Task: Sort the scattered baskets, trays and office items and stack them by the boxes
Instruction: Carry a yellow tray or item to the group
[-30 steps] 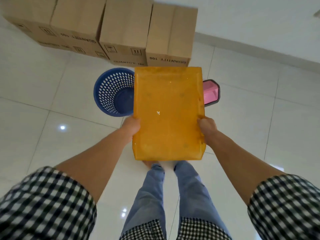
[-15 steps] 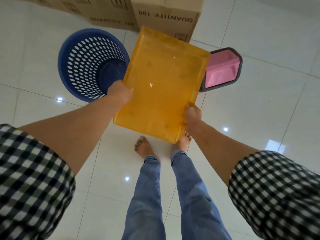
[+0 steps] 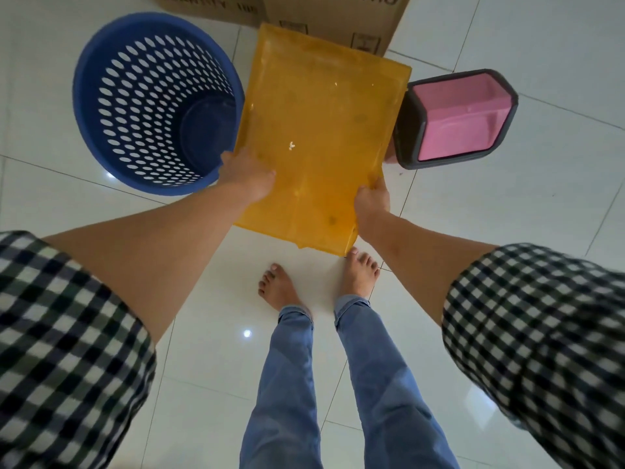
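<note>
- The yellow tray (image 3: 321, 137) is held off the floor and tilted, between the blue basket (image 3: 142, 106) and the pink bin (image 3: 463, 116). Its far edge is near the cardboard boxes (image 3: 338, 15).
- The left hand (image 3: 247, 174) is wrapped round the tray's left edge, and the right hand (image 3: 372, 201) clamps the near right corner.
- I judge the gap tight: going down, the right edge could catch the bin's rim and tip it, or the left side could shove the basket.
- If either grip slips, the near edge lands on the bare feet (image 3: 358, 272) just below it.
</note>
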The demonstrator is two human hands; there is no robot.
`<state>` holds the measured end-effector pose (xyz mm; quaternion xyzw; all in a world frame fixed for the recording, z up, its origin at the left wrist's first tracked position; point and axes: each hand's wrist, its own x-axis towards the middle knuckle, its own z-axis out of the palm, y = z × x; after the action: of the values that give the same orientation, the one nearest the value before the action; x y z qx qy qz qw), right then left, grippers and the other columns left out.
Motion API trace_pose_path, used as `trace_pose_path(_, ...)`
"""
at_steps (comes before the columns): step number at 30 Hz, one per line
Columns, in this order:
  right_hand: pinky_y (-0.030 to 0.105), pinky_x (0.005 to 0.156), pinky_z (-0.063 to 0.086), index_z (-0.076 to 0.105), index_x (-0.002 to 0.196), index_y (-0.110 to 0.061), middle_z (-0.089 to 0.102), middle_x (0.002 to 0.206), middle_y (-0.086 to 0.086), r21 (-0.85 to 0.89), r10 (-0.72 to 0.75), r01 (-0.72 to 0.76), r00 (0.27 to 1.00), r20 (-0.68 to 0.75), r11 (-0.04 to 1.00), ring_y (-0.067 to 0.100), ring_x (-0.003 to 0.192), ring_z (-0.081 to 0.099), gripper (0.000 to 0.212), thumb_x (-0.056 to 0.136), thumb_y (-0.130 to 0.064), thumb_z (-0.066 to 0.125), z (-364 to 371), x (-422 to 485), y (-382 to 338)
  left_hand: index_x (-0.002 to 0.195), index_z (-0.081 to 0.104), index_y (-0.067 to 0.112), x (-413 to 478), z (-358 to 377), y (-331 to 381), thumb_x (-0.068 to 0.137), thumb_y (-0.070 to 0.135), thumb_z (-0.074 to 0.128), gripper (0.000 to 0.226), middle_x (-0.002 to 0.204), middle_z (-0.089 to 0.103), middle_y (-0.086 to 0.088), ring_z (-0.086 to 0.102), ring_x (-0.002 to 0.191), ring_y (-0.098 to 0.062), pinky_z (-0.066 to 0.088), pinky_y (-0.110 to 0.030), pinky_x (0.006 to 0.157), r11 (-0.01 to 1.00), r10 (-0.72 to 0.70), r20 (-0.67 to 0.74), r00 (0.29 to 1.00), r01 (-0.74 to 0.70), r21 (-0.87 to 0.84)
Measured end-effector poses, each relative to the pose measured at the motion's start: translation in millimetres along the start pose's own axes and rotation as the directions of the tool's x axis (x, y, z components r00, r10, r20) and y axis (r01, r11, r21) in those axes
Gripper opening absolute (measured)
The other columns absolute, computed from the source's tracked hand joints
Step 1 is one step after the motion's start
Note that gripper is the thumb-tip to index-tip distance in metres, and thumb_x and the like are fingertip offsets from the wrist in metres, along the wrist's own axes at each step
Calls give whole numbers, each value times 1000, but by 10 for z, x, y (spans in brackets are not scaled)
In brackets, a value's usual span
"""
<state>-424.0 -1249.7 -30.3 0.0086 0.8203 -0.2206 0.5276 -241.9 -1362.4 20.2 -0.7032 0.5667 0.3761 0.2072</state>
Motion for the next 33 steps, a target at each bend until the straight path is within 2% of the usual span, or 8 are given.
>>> trace_pose_path(2,37,70,49,24,157,-32,48,126,0,-78,31,-30,999,24,996,19,87,54,54,106,-21,35,-5,-10,47,157,22,18,-12,25,16,98,39,59,73,161,10,-18,27,145,-42,33,-46,115,1000,-2,9,1000,2,28)
trace_pose_path(4,32,59,40,26,155,-29,45,118,0,-124,68,-61,996,61,990,15,75,45,55,103,-22,45,10,-50,89,159,14,21,-82,23,29,98,37,59,78,166,-8,-17,9,152,-41,22,-50,122,999,8,6,1000,-9,53)
trace_pose_path(8,39,79,42,23,156,-24,47,130,5,-112,49,-39,994,93,993,24,95,48,65,101,-28,58,24,-198,83,161,6,22,-224,4,16,99,33,58,81,166,-14,-15,1,153,-39,22,-52,122,994,45,22,999,-46,95)
trace_pose_path(11,38,81,43,22,156,-21,46,142,8,-176,-14,25,998,66,984,27,102,49,66,101,-30,57,-38,-412,30,161,5,23,-408,-50,-13,100,35,56,81,167,-10,-12,5,154,-36,24,-53,121,988,75,48,996,-81,128)
trace_pose_path(14,40,85,47,18,158,-22,38,151,10,-316,-79,86,996,34,945,35,123,51,72,100,-33,57,-162,-714,17,161,8,22,-729,-99,-40,100,39,54,78,168,-5,-10,7,154,-34,25,-53,120,977,96,63,993,-106,183)
trace_pose_path(17,41,90,45,11,160,-24,33,156,10,-478,-185,187,981,52,858,34,131,48,78,98,-36,57,-319,-1125,31,161,8,22,-1160,-161,-90,101,40,51,76,168,-1,-10,8,154,-34,23,-54,119,972,101,85,991,-116,203)
trace_pose_path(25,54,114,36,11,161,-20,24,163,9,-642,-358,382,917,175,665,33,146,31,80,98,-39,57,-758,-2370,40,161,7,23,-2451,-457,-338,104,40,47,72,168,2,-11,6,154,-34,23,-52,120,969,127,38,991,-132,208)
trace_pose_path(33,59,121,17,10,161,-21,13,168,9,-692,-532,606,763,368,392,32,153,13,79,99,-49,49,-934,-3243,-67,161,8,24,-3421,-587,-502,104,45,41,69,168,1,-9,3,154,-33,17,-52,121,997,13,-138,990,-2,76)
